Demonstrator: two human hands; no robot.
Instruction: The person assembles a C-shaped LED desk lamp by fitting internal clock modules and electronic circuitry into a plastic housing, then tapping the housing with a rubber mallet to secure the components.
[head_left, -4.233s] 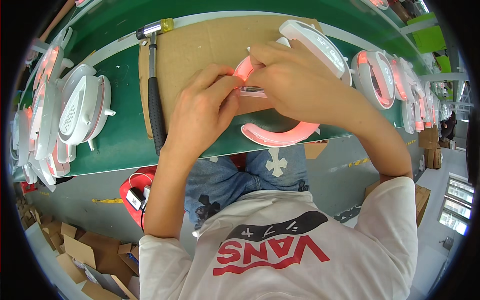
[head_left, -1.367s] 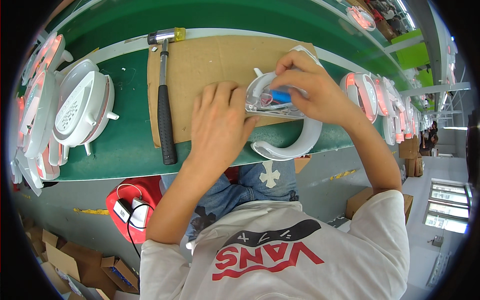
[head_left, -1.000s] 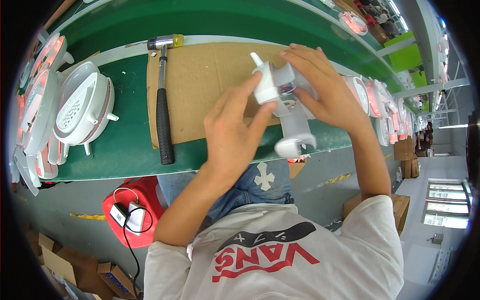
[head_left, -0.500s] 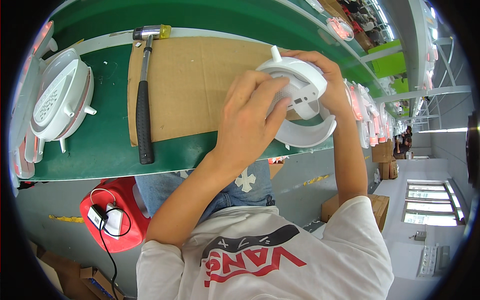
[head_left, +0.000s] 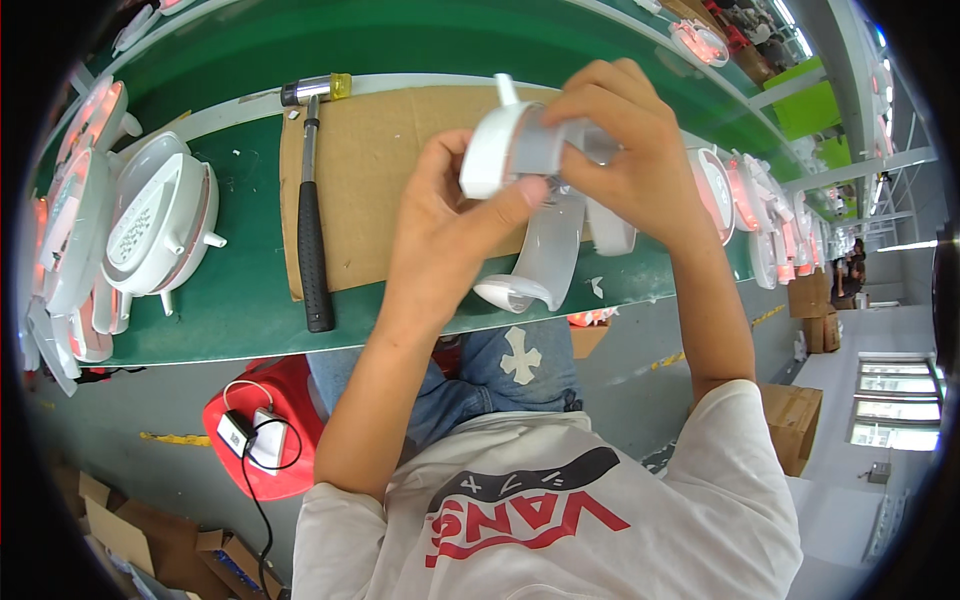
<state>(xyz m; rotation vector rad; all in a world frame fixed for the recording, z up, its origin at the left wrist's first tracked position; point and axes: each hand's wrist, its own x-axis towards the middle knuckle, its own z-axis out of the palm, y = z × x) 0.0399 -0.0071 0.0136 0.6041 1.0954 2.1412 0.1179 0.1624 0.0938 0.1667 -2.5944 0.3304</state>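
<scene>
A white rounded plastic housing (head_left: 487, 150) with a short peg on top is held up on its side over the cardboard sheet (head_left: 370, 190). My left hand (head_left: 435, 215) grips its left side, thumb along the lower edge. On the other side my right hand (head_left: 630, 140) pinches a translucent grey part (head_left: 537, 145) at the housing's open side; the inside is turned away and blurred. Below the hands a curved clear-white plastic band (head_left: 548, 250) reaches down to the bench edge. I cannot tell whether it is joined to the housing.
Left of the hands, a hammer (head_left: 313, 230) with a black grip lies on the cardboard. Similar white plastic units (head_left: 150, 225) stand at the far left of the green bench (head_left: 250, 180), and more line the right (head_left: 750, 200). A red stool (head_left: 270, 390) with a cabled device is below.
The housing has been turned from facing me onto its side and raised slightly. My left hand has shifted from its face to its left side; my right hand now pinches the translucent part.
</scene>
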